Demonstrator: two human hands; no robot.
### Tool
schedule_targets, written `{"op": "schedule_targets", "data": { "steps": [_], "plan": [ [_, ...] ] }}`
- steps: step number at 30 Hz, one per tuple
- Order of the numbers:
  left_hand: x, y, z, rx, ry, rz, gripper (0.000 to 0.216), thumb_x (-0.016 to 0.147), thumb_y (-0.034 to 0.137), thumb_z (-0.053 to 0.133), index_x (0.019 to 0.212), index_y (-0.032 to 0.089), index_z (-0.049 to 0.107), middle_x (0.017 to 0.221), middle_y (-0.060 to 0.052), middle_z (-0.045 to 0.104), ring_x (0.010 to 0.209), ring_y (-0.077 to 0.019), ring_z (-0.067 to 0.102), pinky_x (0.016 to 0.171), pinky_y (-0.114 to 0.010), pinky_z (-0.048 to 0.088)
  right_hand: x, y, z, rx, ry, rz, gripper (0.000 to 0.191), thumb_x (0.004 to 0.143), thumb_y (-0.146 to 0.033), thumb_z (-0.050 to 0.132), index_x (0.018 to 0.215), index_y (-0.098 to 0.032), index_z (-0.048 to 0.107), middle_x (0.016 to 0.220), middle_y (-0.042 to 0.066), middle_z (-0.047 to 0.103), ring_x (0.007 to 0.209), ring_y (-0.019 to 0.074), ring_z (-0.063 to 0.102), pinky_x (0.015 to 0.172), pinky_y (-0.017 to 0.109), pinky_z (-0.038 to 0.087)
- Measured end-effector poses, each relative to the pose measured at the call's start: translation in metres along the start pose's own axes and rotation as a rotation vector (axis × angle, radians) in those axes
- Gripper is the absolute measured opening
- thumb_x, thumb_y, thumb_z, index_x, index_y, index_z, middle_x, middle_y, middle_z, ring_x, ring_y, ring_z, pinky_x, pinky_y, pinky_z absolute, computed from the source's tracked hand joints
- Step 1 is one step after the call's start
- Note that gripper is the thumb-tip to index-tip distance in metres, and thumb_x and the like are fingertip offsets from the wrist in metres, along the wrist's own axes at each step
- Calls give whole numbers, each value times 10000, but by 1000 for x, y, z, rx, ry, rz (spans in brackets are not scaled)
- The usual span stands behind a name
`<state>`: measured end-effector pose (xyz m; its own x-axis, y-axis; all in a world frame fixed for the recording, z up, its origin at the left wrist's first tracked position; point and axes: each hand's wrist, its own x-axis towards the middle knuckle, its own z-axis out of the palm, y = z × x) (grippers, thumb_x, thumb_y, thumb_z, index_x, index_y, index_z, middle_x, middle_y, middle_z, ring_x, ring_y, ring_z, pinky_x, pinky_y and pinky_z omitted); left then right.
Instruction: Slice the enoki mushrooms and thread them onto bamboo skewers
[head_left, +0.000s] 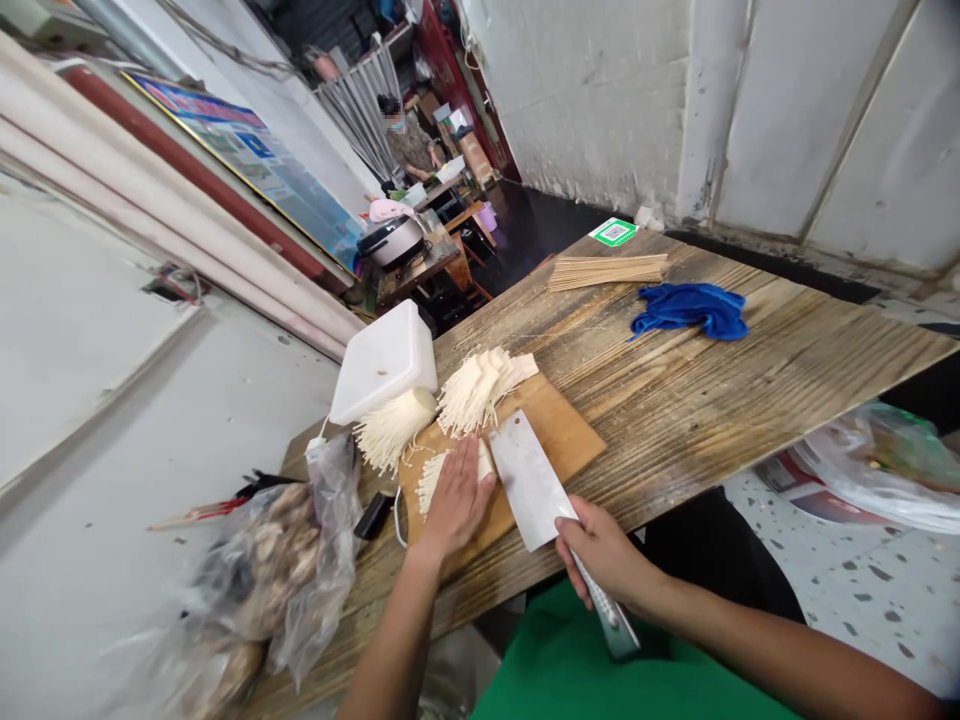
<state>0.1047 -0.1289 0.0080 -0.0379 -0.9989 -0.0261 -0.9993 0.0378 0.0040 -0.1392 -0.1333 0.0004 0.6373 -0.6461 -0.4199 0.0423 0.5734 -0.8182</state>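
Note:
My left hand (460, 492) lies flat with fingers stretched out on a small bunch of enoki mushrooms (430, 482), partly hidden under the palm. Wrapped round the handle of a cleaver (529, 480) is my right hand (600, 550). The broad steel blade rests low over the wooden cutting board (574, 435), just right of my left hand; whether it touches the board I cannot tell. At the board's far side lies a fanned pile of enoki mushrooms (480, 390). Another enoki bunch (394, 425) sits to its left, by a white plastic box (386, 360).
A blue cloth (691, 310), bamboo skewers (607, 270) and a green QR card (613, 232) are on the wooden table (795, 350). Clear plastic bags (277, 570) with brownish contents crowd the left side near a black object (373, 516). A person (411, 145) works in the background.

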Motion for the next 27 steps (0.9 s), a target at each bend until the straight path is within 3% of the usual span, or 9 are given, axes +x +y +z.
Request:
{"op": "schedule_targets", "data": {
  "steps": [13, 27],
  "plan": [
    [-1, -1, 2, -94, 62, -5, 602, 996, 417, 230, 1513, 118, 151, 1564, -153, 230, 1456, -226, 169, 1186, -514, 186, 3, 7, 4, 55, -23, 12, 250, 803, -460, 422, 762, -221, 361, 508, -118, 438, 273, 62, 392, 229, 171, 317],
    [-7, -1, 3, -135, 89, -11, 570, 996, 386, 248, 1497, 117, 217, 1549, -156, 275, 1449, -219, 203, 1193, -485, 185, 3, 8, 2, 32, -67, 27, 234, 799, -448, 406, 789, -224, 338, 526, -122, 442, 275, 54, 405, 241, 157, 313]
  ]
}}
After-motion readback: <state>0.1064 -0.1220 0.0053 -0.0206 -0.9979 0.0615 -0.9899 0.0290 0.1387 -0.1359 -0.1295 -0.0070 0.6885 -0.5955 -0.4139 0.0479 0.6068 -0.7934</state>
